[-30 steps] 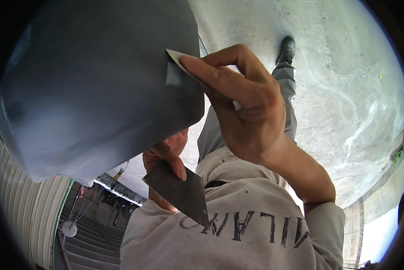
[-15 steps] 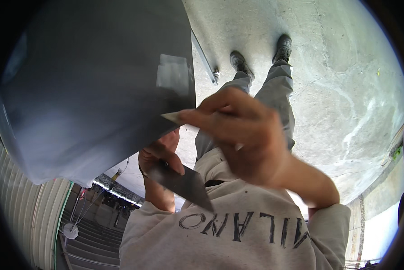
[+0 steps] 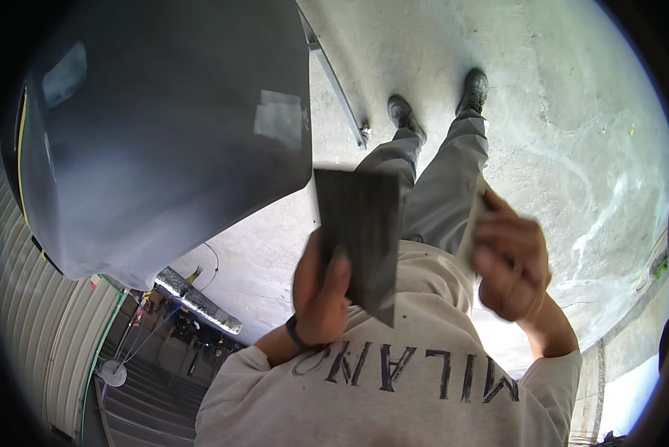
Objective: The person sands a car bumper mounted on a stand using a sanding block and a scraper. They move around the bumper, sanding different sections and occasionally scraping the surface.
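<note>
The left hand [image 3: 321,294] pinches one dark sheet of sandpaper [image 3: 358,237] upright at chest height, the right hand [image 3: 511,262] is curled around one pale folded piece [image 3: 472,231], beside one grey car panel [image 3: 163,127], above two black shoes [image 3: 405,115].

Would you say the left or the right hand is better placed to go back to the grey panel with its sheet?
Probably the left. The left hand holds the dark sheet upright just below the edge of the grey panel, while the right hand, gripping a pale folded piece, sits farther off, over the trouser leg.
</note>
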{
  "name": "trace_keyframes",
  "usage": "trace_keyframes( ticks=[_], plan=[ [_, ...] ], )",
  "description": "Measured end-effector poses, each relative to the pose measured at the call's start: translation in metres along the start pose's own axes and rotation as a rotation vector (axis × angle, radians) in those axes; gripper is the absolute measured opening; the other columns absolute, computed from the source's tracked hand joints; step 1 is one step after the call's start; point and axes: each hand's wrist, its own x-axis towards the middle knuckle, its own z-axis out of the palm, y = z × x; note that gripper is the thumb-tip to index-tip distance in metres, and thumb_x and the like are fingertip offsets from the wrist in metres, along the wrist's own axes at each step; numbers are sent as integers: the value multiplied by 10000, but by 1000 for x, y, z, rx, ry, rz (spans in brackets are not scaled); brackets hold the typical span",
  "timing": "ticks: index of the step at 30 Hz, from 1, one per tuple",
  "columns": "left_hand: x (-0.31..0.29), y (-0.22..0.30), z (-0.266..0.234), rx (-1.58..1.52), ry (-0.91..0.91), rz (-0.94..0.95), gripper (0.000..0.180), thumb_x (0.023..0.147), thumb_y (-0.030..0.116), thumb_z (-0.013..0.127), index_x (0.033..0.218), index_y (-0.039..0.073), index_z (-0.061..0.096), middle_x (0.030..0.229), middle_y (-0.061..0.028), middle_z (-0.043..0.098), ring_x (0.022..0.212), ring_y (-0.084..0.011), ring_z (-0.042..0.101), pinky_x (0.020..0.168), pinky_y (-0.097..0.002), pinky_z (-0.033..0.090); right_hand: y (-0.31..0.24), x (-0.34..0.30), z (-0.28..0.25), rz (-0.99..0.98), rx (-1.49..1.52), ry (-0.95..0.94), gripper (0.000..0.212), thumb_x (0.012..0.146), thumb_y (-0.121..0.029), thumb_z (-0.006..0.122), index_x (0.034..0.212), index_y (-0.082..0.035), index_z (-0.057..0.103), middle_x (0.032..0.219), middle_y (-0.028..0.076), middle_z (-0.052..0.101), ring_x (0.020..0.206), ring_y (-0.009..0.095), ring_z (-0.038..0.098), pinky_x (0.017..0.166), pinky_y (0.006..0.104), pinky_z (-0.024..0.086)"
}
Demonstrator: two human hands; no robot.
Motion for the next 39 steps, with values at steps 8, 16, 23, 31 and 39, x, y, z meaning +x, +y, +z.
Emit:
trace_keyframes(
  ticks=[8, 16, 23, 31, 39],
  plan=[
    [37, 15, 44, -469, -115, -179, 356, 1165, 190, 494, 1456, -16, 496, 1314, -94, 671, 1174, -131, 663, 993, -303, 551, -13, -12, -4, -156, -234, -68, 416, 805, -232, 886, 1213, -279, 821, 1220, -35, 649, 1214, 183, 646, 1169, 625, 552],
    [38, 9, 27, 265, 269, 457, 444, 1137, 118, 497, 1515, -103, 421, 1356, -162, 636, 1199, -142, 604, 1038, -280, 464, -20, -1, 5, -40, -366, -16, 341, 807, -259, 864, 1147, -233, 848, 1094, -18, 750, 1080, 186, 731, 1120, 589, 582],
    [29, 7, 19, 511, 506, 564, 505, 1137, 155, 528, 1531, -134, 401, 1335, -225, 662, 1175, -212, 670, 987, -323, 550, -38, 1, 43, -179, -309, -128, 362, 786, -187, 837, 1148, -185, 849, 1105, 10, 763, 1061, 190, 746, 1056, 555, 623],
    [23, -23, -60, -98, 138, 333, 216, 1041, 353, 724, 975, 160, 652, 1200, -76, 596, 1087, -190, 486, 944, -434, 425, 39, 66, 62, 305, 114, 74, 271, 933, 107, 673, 1136, -19, 800, 1062, 143, 788, 845, 275, 777, 712, 382, 628],
    [50, -48, -85, -320, -21, 363, 117, 956, 190, 725, 1060, 154, 764, 1777, -93, 280, 1659, -316, 179, 1357, -565, 95, 49, 116, 117, 268, 232, 206, 354, 947, 138, 658, 1214, -47, 799, 1102, 126, 777, 935, 247, 772, 792, 318, 594]
  ],
)
